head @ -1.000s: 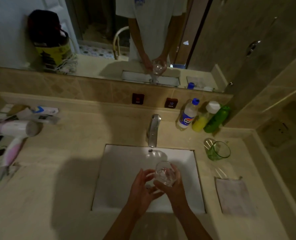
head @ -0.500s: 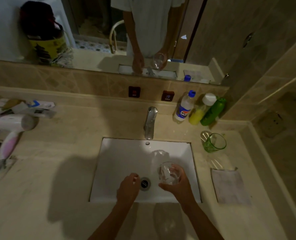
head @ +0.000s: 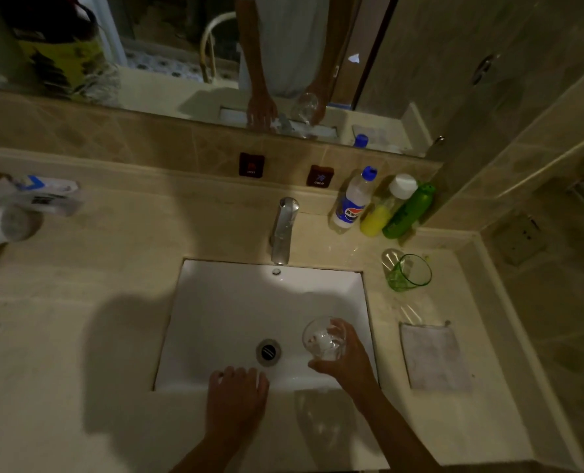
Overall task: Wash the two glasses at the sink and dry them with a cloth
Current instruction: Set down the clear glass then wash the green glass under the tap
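Clear glass [head: 324, 339] – mouth up-left, tilted.

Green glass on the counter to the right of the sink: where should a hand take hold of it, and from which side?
Grip the green translucent glass tumbler around its side wall, below the rim, approaching from the sink side. It appears to stand upright, mouth open upward, and its smooth round wall suits a wrap of fingers and thumb. The plastic bottles stand behind it, so that side looks less free.

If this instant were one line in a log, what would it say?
stage: washing | right hand: holds clear glass over sink | left hand: on sink's front edge | green glass, cloth: on counter
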Demonstrator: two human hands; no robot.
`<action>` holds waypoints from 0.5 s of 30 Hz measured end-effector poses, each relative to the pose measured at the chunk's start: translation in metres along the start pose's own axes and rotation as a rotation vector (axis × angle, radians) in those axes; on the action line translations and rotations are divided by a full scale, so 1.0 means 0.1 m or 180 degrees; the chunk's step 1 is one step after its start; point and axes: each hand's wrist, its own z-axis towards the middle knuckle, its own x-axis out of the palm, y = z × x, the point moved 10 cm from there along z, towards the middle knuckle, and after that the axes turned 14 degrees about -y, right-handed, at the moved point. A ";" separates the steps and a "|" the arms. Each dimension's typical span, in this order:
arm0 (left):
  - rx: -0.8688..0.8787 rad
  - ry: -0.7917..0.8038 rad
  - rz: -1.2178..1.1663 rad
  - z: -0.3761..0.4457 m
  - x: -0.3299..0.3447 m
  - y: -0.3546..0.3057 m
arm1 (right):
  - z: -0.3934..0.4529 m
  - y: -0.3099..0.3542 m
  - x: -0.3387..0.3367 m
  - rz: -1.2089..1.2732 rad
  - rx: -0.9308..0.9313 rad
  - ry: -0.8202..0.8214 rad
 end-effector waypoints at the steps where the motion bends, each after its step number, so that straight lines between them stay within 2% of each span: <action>1: -0.0109 0.0026 -0.0070 0.01 -0.04 0.02 | 0.01 0.00 0.00 -0.0069 -0.0031 0.0022; 3: -0.0213 -0.0155 -0.0143 0.03 -0.15 0.03 | 0.03 -0.01 0.02 -0.0191 -0.0065 0.0062; 6: 0.0028 -0.0116 -0.0145 0.03 -0.07 -0.01 | 0.05 -0.03 0.04 -0.0415 -0.0099 0.0060; 15: -0.0142 -0.0148 -0.0195 0.05 -0.09 0.04 | 0.05 -0.02 0.09 -0.1218 -0.0492 0.0258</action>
